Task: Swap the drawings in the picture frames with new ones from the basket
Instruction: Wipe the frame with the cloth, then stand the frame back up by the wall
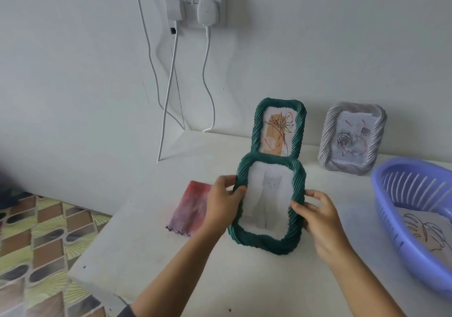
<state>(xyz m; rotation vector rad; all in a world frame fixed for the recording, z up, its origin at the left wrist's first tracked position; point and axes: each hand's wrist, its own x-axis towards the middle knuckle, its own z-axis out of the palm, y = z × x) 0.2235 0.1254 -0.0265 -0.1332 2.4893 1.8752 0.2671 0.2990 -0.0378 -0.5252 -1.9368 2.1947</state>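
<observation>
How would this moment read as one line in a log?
left hand: grips held green frame | right hand: grips same frame | basket: drawing inside

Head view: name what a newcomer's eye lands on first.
The left hand and the right hand grip a green woven frame at centre, its opening showing white. Behind it stands a second green frame with a flower drawing. A purple basket sits at the right edge.
</observation>
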